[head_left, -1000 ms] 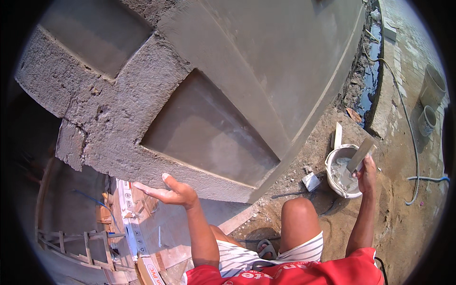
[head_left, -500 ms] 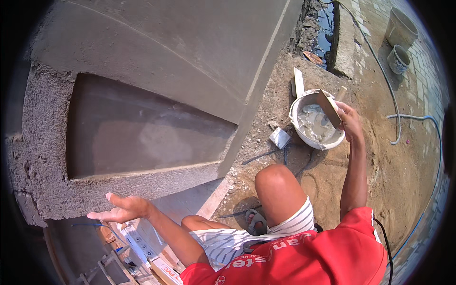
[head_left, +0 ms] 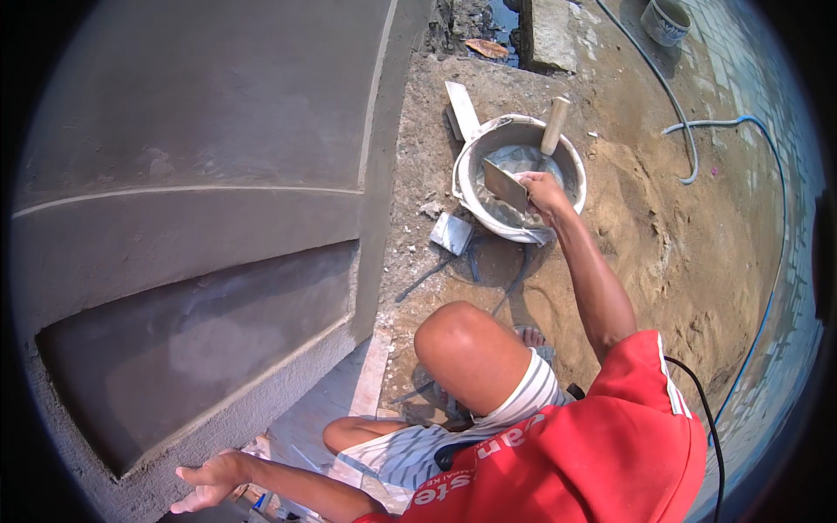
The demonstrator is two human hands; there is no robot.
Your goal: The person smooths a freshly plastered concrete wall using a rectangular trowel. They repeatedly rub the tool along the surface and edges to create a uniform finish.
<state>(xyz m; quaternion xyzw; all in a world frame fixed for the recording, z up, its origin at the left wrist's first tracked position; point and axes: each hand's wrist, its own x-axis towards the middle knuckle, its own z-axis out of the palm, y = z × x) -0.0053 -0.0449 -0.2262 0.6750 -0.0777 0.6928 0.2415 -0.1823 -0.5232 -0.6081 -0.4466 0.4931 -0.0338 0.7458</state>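
A white bucket (head_left: pixel 461 170) of wet grey plaster stands on the dirt ahead. My right hand (head_left: pixel 544 195) is over its near side, closed on a flat rectangular scraper blade (head_left: pixel 504 185), which tilts down into the bucket. A trowel's wooden handle (head_left: pixel 554 124) rises from the bucket's far side; its blade is mostly hidden. At lower left my left hand (head_left: pixel 214 479) holds nothing, its fingers stretched out, by the rough lower edge of the plastered wall (head_left: pixel 235 418). Whether it touches the edge I cannot tell. A smooth damp recess (head_left: pixel 218 340) lies in that wall.
A pale board (head_left: pixel 462 109) leans beside the bucket, and a small square block (head_left: pixel 452 233) lies nearer me. A hose (head_left: pixel 772 144) runs along the right over sand and paving. Another bucket (head_left: pixel 665 23) stands far right. A water-filled ditch (head_left: pixel 504 22) is at the back.
My right hand has lowered the scraper blade from above the rim into the bucket. The view has shifted right and forward. My left hand stays open by the wall's edge.
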